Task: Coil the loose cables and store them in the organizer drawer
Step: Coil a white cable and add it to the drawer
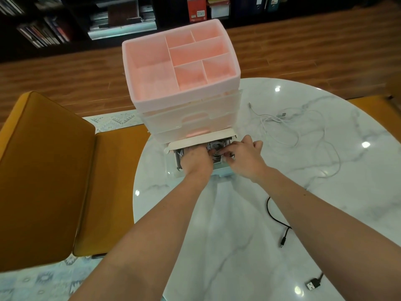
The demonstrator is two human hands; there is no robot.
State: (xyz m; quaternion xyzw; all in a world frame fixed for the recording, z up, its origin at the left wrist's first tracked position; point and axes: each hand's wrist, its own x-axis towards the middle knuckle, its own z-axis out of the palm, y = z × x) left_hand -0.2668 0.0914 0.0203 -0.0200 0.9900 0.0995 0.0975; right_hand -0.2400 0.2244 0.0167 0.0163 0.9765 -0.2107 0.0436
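Note:
A pink organizer (182,68) with clear drawers stands at the far side of the marble table (249,224). Its bottom drawer (176,173) is pulled out and holds coiled grey-white cables (213,145). My left hand (195,160) reaches down into the drawer, fingers among the coils. My right hand (243,155) is at the drawer's right side and pinches a coiled white cable there. A loose white cable (290,129) sprawls on the table to the right. A black USB cable (280,224) lies nearer me, partly under my right forearm.
An orange cushioned bench (43,170) stands left of the table. Behind the organizer are wood flooring and dark bookshelves (65,22). A patterned rug (112,121) shows below the bench. The black cable's plug (313,284) lies near the table's front edge.

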